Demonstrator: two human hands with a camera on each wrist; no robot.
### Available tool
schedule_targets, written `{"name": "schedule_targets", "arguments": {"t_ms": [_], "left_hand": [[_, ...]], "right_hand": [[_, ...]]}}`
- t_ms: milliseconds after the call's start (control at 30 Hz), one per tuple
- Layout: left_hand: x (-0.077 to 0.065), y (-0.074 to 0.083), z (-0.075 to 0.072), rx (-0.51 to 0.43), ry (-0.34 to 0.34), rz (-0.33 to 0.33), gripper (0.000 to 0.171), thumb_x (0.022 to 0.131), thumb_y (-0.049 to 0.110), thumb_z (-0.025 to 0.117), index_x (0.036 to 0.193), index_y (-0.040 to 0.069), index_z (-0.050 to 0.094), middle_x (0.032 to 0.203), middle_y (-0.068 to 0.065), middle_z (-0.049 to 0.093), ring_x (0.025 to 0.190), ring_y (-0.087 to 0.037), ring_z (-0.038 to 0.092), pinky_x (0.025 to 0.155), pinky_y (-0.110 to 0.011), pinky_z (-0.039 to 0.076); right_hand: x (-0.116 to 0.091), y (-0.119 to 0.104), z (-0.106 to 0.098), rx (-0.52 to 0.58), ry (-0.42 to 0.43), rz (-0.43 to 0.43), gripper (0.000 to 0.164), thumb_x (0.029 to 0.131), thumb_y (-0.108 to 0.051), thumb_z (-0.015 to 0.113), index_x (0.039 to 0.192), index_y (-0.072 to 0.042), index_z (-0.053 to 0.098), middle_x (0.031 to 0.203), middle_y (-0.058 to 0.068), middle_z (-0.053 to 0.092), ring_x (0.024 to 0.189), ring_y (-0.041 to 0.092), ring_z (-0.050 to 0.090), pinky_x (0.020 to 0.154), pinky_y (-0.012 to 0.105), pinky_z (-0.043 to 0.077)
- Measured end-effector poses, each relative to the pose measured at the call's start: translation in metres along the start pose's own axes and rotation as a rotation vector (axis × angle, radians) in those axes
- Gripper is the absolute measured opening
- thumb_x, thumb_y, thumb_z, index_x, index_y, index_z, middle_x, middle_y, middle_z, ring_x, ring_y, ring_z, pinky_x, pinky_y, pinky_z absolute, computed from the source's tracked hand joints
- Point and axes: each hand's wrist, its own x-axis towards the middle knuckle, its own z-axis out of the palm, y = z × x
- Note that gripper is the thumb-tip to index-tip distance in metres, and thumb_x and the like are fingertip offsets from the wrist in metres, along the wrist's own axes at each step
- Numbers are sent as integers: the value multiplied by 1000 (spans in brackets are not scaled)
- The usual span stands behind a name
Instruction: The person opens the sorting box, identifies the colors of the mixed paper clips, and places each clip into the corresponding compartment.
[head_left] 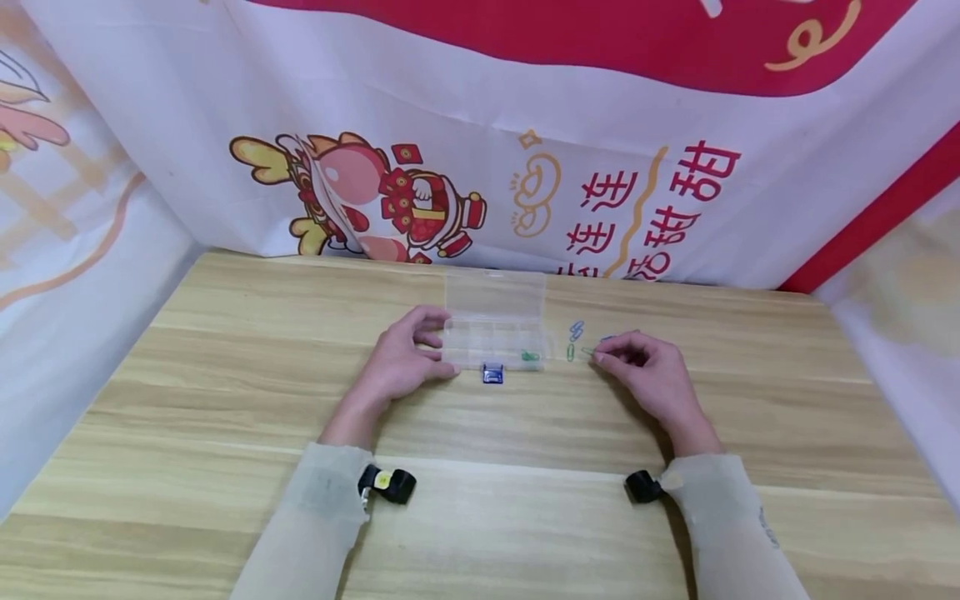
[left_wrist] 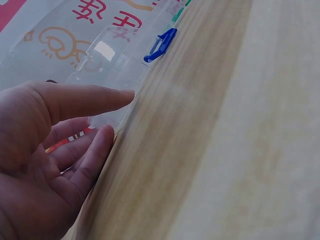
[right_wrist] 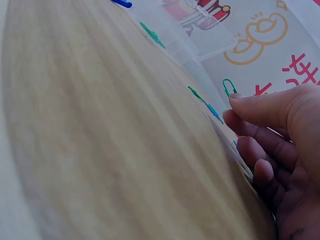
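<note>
A clear plastic compartment box (head_left: 480, 337) lies on the table with its see-through lid (head_left: 495, 293) raised at the back. Green paper clips (head_left: 529, 356) sit in its front right compartment. My left hand (head_left: 408, 354) holds the box's left end, thumb at the front corner and fingers toward the back. Between thumb and forefinger, my right hand (head_left: 648, 371) pinches a green paper clip (right_wrist: 228, 85), raised above the table right of the box. Below that hand lie another green paper clip (head_left: 571, 352) and blue paper clips (head_left: 576, 330); one more blue clip (head_left: 607, 338) is partly hidden behind the fingers.
A blue latch (head_left: 492, 374) sticks out from the box's front edge. The wooden table (head_left: 510, 517) ends at a printed cloth (head_left: 480, 108) hanging behind the box, with more cloth at both sides.
</note>
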Motion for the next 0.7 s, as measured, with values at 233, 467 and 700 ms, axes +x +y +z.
{"name": "schedule_targets", "arguments": {"t_ms": [233, 467, 700], "left_hand": [[-1, 0, 0, -5, 5, -4, 79, 81, 0, 90, 149, 24, 58, 148, -4, 63, 118, -29, 68, 103, -44, 60], [-3, 2, 1, 0, 5, -4, 79, 81, 0, 90, 149, 23, 58, 149, -5, 62, 118, -29, 69, 103, -44, 60], [-2, 2, 1, -1, 5, -6, 78, 82, 1, 89, 149, 23, 58, 149, -5, 62, 119, -30, 68, 103, -45, 60]], "right_hand": [[-1, -8, 4, 9, -7, 2, 23, 101, -31, 77, 117, -14, 79, 119, 8, 77, 104, 19, 63, 87, 24, 52], [-1, -19, 9, 52, 2, -7, 23, 101, -29, 77, 117, -13, 79, 113, 10, 75, 90, 18, 64, 71, 25, 60], [4, -26, 19, 66, -5, -50, 17, 100, -21, 77, 114, -11, 79, 107, 9, 74, 83, 17, 63, 66, 26, 58]]}}
